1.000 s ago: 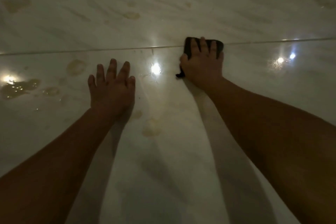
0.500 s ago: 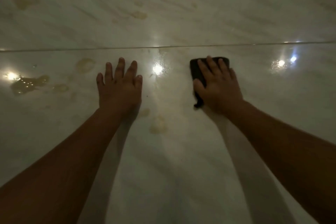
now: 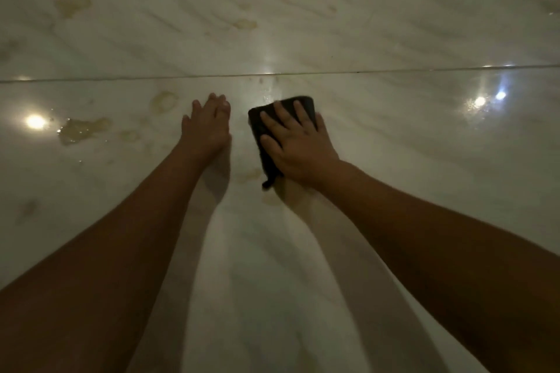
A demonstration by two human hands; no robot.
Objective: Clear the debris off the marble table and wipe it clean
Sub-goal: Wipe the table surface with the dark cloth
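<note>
Mid-wipe: right hand [image 3: 298,142], fingers spread, presses a dark cloth [image 3: 258,123] onto the marble desk [image 3: 394,166]; left hand [image 3: 206,127] lies flat alongside; the wet stain [image 3: 80,130] at left probably comes next.

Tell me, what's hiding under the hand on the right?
A dark cloth lies under the right hand, flat fingers pressing it on the marble table. Its edges stick out. Whether the marble beneath is stained cannot be seen; the cloth covers it.
</note>
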